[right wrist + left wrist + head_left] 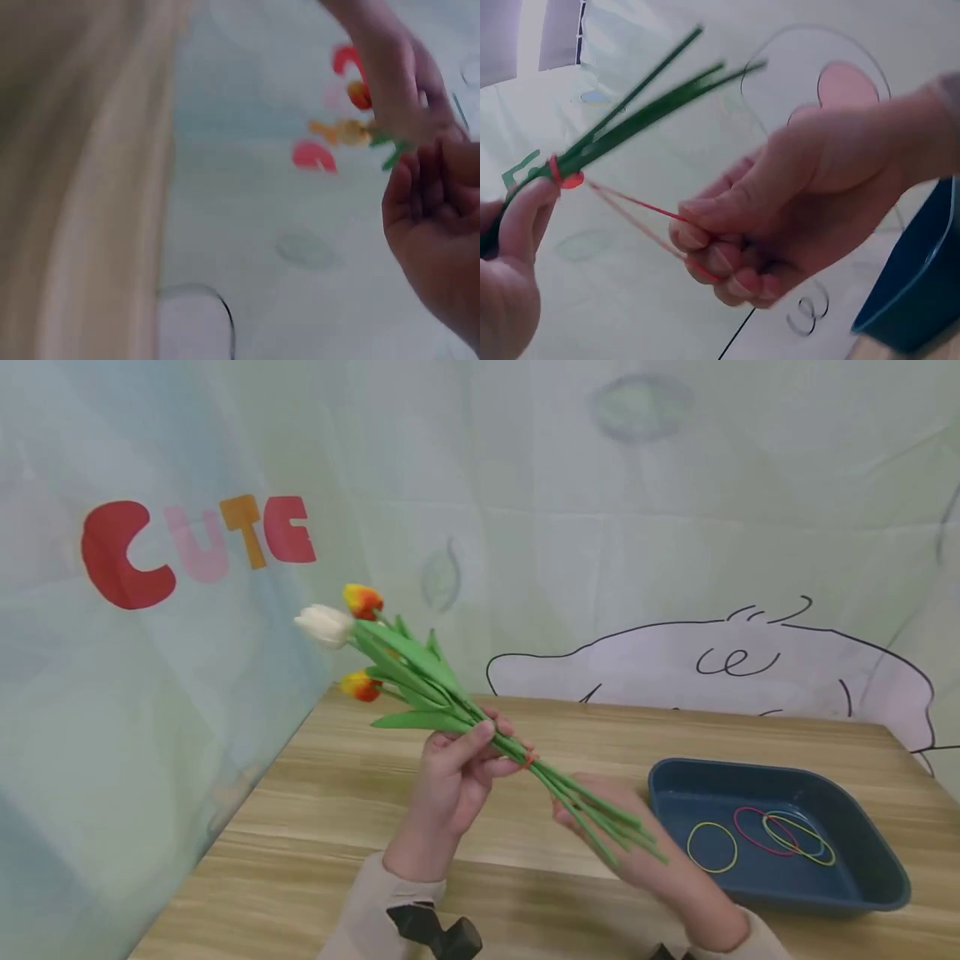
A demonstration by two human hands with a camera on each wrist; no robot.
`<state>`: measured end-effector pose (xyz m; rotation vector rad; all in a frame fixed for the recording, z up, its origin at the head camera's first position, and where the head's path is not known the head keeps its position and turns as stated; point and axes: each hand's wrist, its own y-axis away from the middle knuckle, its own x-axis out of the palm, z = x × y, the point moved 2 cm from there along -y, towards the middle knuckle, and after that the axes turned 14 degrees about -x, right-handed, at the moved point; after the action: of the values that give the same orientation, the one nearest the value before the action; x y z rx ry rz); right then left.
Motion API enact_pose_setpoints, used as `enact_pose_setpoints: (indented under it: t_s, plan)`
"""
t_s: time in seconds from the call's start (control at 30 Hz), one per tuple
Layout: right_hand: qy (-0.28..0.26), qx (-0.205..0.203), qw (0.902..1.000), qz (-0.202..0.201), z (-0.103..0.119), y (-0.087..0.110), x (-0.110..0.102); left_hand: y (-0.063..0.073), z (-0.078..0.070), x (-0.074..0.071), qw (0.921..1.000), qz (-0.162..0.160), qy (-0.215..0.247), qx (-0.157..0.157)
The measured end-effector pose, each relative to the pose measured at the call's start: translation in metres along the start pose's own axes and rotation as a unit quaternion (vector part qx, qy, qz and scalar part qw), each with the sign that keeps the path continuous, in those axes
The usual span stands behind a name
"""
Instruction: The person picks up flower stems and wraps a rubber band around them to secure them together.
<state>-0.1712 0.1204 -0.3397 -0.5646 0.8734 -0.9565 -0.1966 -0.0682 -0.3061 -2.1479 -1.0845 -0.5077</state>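
Observation:
My left hand (453,772) grips a bunch of artificial tulips (420,664) by the stems, thumb across them. A white tulip head (324,626) and orange-yellow ones (363,601) point to the upper left, and the bare stem ends slant to the lower right. A red rubber band (571,180) is wound around the stems just beside the left thumb. From there a loop of it stretches to my right hand (772,202), whose curled fingers hold it. In the head view the stems partly cover the right hand. The right wrist view is blurred.
At the right on the wooden table (337,793) is a dark blue tray (885,860). Several loose rubber bands, among them a yellow one (711,871) and a pink one, lie in it. A printed cloth backdrop (525,527) hangs behind and to the left.

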Motion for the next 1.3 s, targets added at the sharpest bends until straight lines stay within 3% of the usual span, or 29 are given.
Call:
enact_pose_setpoints:
  t_s: [0.07, 0.13, 0.23, 0.3, 0.33, 0.37, 0.43, 0.47, 0.53, 0.63, 0.73, 0.8, 0.9, 0.97, 1.03, 1.1, 1.17, 1.2, 1.23, 1.3]
  plan:
    - [0.025, 0.008, 0.9997, -0.001, 0.001, 0.002, 0.021, -0.001, 0.0, -0.007, 0.9958, -0.062, -0.045, 0.05]
    - [0.066, 0.0, 0.9978, -0.002, 0.006, 0.006, 0.036, -0.003, 0.002, -0.013, 0.9796, -0.124, -0.124, 0.098]
    - [0.134, -0.029, 0.9906, -0.002, 0.016, 0.006, 0.041, -0.003, 0.007, -0.019, 0.9357, -0.185, -0.261, 0.148]
    - [0.161, -0.044, 0.986, 0.001, 0.024, 0.003, 0.033, -0.003, 0.01, -0.018, 0.9082, -0.197, -0.333, 0.16]
    - [0.166, -0.046, 0.985, 0.001, 0.028, 0.001, 0.025, -0.003, 0.011, -0.017, 0.9003, -0.193, -0.358, 0.156]
    - [0.159, -0.043, 0.9863, -0.004, 0.031, -0.001, 0.017, -0.003, 0.012, -0.015, 0.8983, -0.18, -0.373, 0.147]
    - [0.144, -0.042, 0.9884, -0.022, 0.035, -0.004, -0.003, -0.002, 0.012, -0.008, 0.9079, -0.139, -0.378, 0.116]
    - [0.133, -0.039, 0.9898, -0.03, 0.035, -0.005, -0.013, -0.002, 0.011, -0.004, 0.9177, -0.113, -0.369, 0.096]
    - [0.093, -0.039, 0.9939, -0.045, 0.033, -0.005, -0.028, 0.0, 0.01, 0.003, 0.945, -0.053, -0.319, 0.049]
    - [0.04, -0.056, 0.9968, -0.041, 0.025, -0.003, -0.04, 0.003, 0.006, 0.011, 0.9795, 0.026, -0.199, -0.006]
    - [-0.015, -0.055, 0.9979, -0.03, 0.011, 0.001, -0.03, 0.004, 0.001, 0.011, 0.9964, 0.04, -0.069, -0.027]
    - [-0.022, -0.018, 0.9989, -0.037, 0.002, 0.004, -0.01, 0.003, -0.001, 0.008, 0.9996, -0.005, -0.022, -0.016]
    - [-0.048, 0.078, 0.9911, -0.096, -0.004, 0.011, 0.03, 0.0, 0.001, -0.002, 0.9936, -0.111, -0.018, 0.012]
    - [-0.067, 0.168, 0.9734, -0.141, -0.003, 0.016, 0.055, -0.002, 0.005, -0.008, 0.9802, -0.179, -0.075, 0.042]
    - [-0.084, 0.233, 0.9527, -0.176, 0.003, 0.019, 0.069, -0.004, 0.01, -0.014, 0.9579, -0.221, -0.168, 0.074]
    - [-0.065, 0.275, 0.9424, -0.179, 0.01, 0.018, 0.067, -0.004, 0.015, -0.018, 0.9267, -0.236, -0.273, 0.106]
    - [-0.008, 0.235, 0.959, -0.157, 0.016, 0.012, 0.05, -0.005, 0.018, -0.018, 0.8977, -0.223, -0.357, 0.129]
    - [0.025, 0.2, 0.9687, -0.145, 0.018, 0.008, 0.038, -0.006, 0.019, -0.017, 0.8901, -0.208, -0.383, 0.133]
    - [0.054, 0.167, 0.9751, -0.136, 0.02, 0.004, 0.025, -0.007, 0.02, -0.016, 0.8881, -0.191, -0.396, 0.132]
    - [0.114, 0.087, 0.9836, -0.109, 0.023, -0.002, 0.001, -0.008, 0.018, -0.013, 0.8943, -0.161, -0.401, 0.118]
